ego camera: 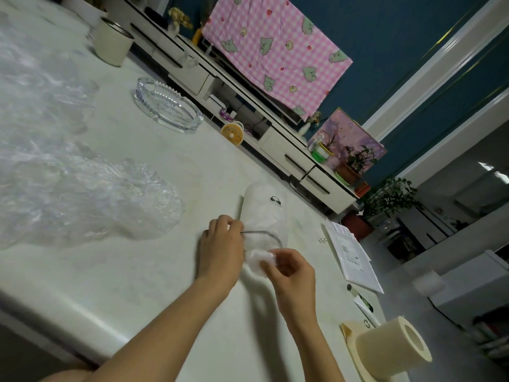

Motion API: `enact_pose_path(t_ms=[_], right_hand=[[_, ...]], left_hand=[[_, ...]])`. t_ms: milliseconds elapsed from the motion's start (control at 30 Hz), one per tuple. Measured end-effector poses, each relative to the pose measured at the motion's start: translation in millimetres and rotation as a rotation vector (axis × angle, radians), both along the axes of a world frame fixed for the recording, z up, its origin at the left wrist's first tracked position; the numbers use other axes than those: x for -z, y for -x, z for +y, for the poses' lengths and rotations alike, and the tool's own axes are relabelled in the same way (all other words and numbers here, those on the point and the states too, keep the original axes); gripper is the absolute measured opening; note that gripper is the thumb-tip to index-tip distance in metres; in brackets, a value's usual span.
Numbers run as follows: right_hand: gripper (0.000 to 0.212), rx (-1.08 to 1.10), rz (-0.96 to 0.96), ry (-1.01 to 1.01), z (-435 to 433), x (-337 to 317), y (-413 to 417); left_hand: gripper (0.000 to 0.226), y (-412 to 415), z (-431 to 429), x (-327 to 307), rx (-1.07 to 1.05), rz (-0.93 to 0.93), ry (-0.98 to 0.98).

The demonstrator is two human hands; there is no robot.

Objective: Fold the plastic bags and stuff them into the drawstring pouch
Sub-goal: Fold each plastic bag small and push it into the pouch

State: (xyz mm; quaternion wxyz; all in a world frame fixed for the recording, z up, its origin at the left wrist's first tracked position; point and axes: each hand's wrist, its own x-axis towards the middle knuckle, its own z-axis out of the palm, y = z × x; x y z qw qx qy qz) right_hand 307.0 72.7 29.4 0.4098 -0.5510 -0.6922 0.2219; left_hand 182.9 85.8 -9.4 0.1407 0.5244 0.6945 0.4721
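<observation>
Your left grip (223,244) pinches the pouch (264,213) mouth; your right grip (289,271) holds the folded bag (257,261) at it, the pouch stretching toward the far edge of the tabletop (137,271).

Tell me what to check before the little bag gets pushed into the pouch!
1. Pouch mouth held open: the left hand pinches the rim of the drawstring pouch, and its dark cord makes an open loop. Ok.
2. Bag gripped: the right hand pinches the small plastic bag. Ok.
3. Bag lined up: it sits right at the pouch mouth. Ok.
4. Bag folded neatly: it looks bunched up, but it is too blurry to be sure. Cannot tell.
5. Room left inside the pouch: cannot tell.
6. More bags ready: a pile of clear bags lies on the table on the left. Ok.
</observation>
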Motion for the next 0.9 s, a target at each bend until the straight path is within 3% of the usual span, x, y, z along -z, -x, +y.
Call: enact_pose_path(t_ms=[67, 167, 267, 400, 533, 733, 833, 900], right_hand=[[0.018, 0.002, -0.107, -0.137, 9, 4, 7], [0.014, 0.059, -0.369, -0.534, 25, 10, 12], [0.018, 0.104, -0.493, -0.652, 47, 12, 15], [0.017, 0.025, -0.481, -0.571, 68, 16, 24], [0.03, 0.187, -0.41, -0.415, 80, 10, 39], [0.015, 0.223, -0.732, -0.203, 98, 3, 63], [0.02, 0.199, -0.841, -0.087, 106, -2, 64], [0.028, 0.139, -0.812, -0.002, 113, -8, 60]], left_hand=[[0.023, 2, 4, -2, 0.036, 0.035, 0.002], [0.017, 8, 5, -6, 0.09, -0.041, -0.037], [0.013, 11, 3, -8, 0.176, -0.185, -0.104], [0.008, 7, 6, -5, 0.268, -0.187, -0.095], [0.027, 3, 7, -5, 0.272, -0.195, -0.084], [0.007, 3, 4, -10, 0.193, -0.233, -0.043], [0.01, 5, 2, -16, 0.096, -0.185, 0.056], [0.018, 4, 1, -21, 0.082, -0.167, 0.089]])
